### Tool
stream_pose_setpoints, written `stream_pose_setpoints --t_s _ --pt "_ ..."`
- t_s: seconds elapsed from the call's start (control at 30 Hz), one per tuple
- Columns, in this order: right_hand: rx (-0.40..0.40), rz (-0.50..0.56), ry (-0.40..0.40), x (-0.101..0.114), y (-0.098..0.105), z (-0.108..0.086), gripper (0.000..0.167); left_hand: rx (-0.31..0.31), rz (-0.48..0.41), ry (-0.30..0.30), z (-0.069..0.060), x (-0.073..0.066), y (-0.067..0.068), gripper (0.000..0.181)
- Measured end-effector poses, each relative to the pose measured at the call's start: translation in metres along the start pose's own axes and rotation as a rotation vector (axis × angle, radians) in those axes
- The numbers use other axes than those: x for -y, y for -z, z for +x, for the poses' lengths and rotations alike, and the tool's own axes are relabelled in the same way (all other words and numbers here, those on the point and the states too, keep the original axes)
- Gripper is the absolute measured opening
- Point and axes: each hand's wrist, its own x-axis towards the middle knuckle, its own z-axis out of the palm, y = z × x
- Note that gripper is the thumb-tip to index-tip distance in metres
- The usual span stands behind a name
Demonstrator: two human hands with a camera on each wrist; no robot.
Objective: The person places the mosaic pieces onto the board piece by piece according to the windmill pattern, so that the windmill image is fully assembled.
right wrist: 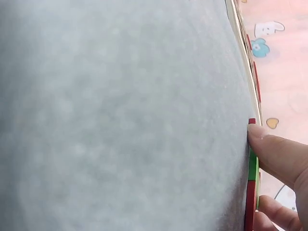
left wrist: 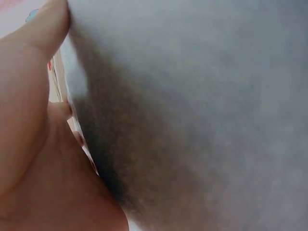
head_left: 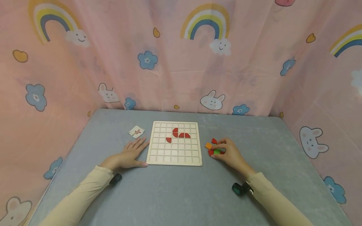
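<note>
A square wooden grid board (head_left: 174, 153) lies mid-table with several red quarter-circle tiles (head_left: 168, 140) on its upper cells. My left hand (head_left: 128, 158) lies flat beside it, fingers spread, fingertips and thumb touching its left edge. To the board's right, my right hand (head_left: 229, 153) bends over a small group of tiles. Its thumb and curled fingers pinch a red quarter-circle tile (head_left: 211, 153); the thumb presses that tile's edge in the right wrist view. Against it sits a green tile (head_left: 216, 152). An orange tile (head_left: 208, 145) and another red tile (head_left: 214, 141) lie by the fingertips.
A small pattern card (head_left: 137, 131) with a red figure on a grid lies left of the board, beyond my left hand. The grey tabletop (head_left: 175, 194) ends at a pink patterned curtain (head_left: 175, 84) at the back and sides.
</note>
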Motion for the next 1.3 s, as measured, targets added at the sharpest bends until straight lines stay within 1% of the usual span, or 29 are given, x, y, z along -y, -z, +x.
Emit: stream_pose_setpoints --t_s 0.2,0.33,0.47,0.57,0.67,0.77,0.87,1.0,1.13,1.3 --pt "0.018 -0.007 -0.007 -0.001 0.0 0.001 0.022 0.009 -0.026 -0.015 -0.005 -0.008 0.006 0.106" --pt "0.024 -0.013 -0.006 0.0 -0.001 0.001 0.025 0.012 -0.028 -0.017 -0.008 -0.013 0.01 0.103" --pt "0.027 -0.007 0.013 0.0 -0.003 0.003 0.027 0.011 -0.026 -0.01 -0.006 -0.01 0.006 0.103" --pt "0.026 -0.005 0.013 0.001 -0.003 0.004 0.023 0.011 -0.024 -0.006 -0.006 -0.011 0.006 0.102" --pt "0.02 -0.005 0.013 0.002 -0.003 0.005 0.019 0.006 -0.033 -0.022 -0.006 -0.012 0.008 0.102" --pt "0.013 -0.008 0.024 0.003 -0.003 0.006 0.018 -0.006 -0.072 -0.054 -0.006 -0.008 0.007 0.103" --pt "0.008 -0.009 0.037 0.002 -0.003 0.006 0.017 -0.014 -0.058 -0.054 -0.004 -0.002 0.002 0.106" --pt "0.008 -0.006 0.049 0.003 -0.003 0.007 0.016 -0.016 0.004 -0.024 0.0 0.003 -0.002 0.105" --pt "0.007 -0.004 0.057 0.005 -0.002 0.008 0.018 -0.006 0.011 -0.013 0.0 0.001 0.0 0.105" --pt "0.015 -0.003 0.054 0.007 -0.001 0.009 0.018 0.006 -0.039 -0.031 -0.004 -0.005 0.006 0.105"
